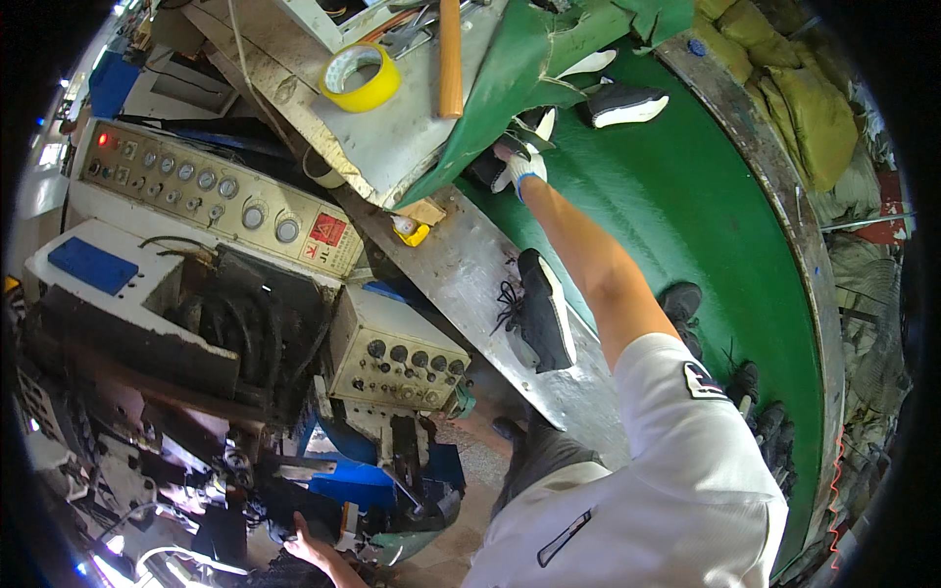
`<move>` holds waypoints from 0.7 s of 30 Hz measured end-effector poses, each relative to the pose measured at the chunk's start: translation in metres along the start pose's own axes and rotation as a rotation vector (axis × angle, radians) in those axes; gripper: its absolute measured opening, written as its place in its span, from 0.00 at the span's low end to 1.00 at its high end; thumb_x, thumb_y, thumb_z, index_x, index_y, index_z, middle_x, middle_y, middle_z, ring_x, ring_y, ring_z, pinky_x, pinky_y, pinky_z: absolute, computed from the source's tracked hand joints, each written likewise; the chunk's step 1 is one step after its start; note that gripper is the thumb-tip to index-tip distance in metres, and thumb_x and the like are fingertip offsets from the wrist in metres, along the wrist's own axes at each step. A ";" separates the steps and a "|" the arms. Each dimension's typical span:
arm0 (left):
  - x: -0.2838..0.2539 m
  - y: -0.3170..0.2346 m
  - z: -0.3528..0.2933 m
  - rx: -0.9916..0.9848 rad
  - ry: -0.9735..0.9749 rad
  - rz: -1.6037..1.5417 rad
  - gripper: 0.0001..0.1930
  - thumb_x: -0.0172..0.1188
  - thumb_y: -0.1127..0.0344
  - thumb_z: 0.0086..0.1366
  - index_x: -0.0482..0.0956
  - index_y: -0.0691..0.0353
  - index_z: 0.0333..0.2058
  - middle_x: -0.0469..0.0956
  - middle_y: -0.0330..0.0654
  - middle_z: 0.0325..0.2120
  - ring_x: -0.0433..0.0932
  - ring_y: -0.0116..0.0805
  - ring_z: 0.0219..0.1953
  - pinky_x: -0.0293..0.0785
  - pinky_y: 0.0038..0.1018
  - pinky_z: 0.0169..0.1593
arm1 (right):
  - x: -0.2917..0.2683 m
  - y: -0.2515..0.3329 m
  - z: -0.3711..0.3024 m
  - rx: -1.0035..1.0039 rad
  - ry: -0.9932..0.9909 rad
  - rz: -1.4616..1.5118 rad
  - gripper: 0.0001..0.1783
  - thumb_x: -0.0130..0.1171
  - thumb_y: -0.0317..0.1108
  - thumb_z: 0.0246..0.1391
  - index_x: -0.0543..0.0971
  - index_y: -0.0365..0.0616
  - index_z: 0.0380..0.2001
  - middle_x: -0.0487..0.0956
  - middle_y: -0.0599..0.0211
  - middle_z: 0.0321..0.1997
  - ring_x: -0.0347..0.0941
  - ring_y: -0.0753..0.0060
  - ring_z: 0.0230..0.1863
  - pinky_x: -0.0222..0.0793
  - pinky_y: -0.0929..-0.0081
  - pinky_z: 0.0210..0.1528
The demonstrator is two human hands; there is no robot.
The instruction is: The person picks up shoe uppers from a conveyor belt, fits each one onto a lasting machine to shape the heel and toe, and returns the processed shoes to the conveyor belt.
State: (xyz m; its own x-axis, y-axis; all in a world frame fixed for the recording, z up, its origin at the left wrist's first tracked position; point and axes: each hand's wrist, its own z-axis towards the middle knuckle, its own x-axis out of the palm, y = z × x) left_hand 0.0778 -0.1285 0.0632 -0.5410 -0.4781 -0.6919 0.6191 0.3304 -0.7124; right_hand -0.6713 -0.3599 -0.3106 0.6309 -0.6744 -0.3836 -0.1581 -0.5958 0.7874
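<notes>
Far out, gloved right hand (518,169) closes on a black shoe (490,167) under the green sheet (510,78); bare left hand (306,549) grips dark machine part, steadying.

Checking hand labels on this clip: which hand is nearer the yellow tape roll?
Right. The gloved right hand reaches out just below and right of the yellow tape roll; the bare left hand is far down by the machine.
</notes>
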 end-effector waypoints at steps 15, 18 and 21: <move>-0.012 0.042 0.037 0.118 0.024 0.070 0.23 0.71 0.70 0.55 0.79 0.73 0.49 0.82 0.47 0.44 0.78 0.41 0.41 0.74 0.36 0.51 | -0.070 0.045 -0.102 0.269 0.717 0.788 0.22 0.58 0.46 0.63 0.76 0.47 0.56 0.81 0.59 0.55 0.80 0.58 0.52 0.78 0.46 0.47; -0.021 0.047 0.025 0.103 0.141 0.077 0.21 0.70 0.74 0.53 0.80 0.68 0.48 0.83 0.47 0.43 0.79 0.43 0.41 0.74 0.36 0.51 | -0.112 0.035 -0.190 0.377 1.023 1.109 0.30 0.57 0.51 0.63 0.74 0.38 0.59 0.80 0.54 0.56 0.79 0.56 0.53 0.75 0.53 0.55; -0.047 0.046 0.018 0.267 0.632 0.309 0.17 0.70 0.76 0.49 0.79 0.67 0.40 0.82 0.43 0.37 0.78 0.38 0.40 0.74 0.32 0.48 | -0.147 -0.004 -0.290 0.328 0.990 1.128 0.32 0.59 0.43 0.62 0.67 0.41 0.65 0.74 0.53 0.64 0.73 0.56 0.61 0.66 0.52 0.66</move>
State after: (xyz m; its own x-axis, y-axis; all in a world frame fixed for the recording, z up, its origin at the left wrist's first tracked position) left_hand 0.1421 -0.1053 0.0655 -0.4941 0.1890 -0.8486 0.8692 0.1270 -0.4779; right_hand -0.5431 -0.1315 -0.1175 0.2865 -0.3546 0.8900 -0.9572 -0.1461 0.2499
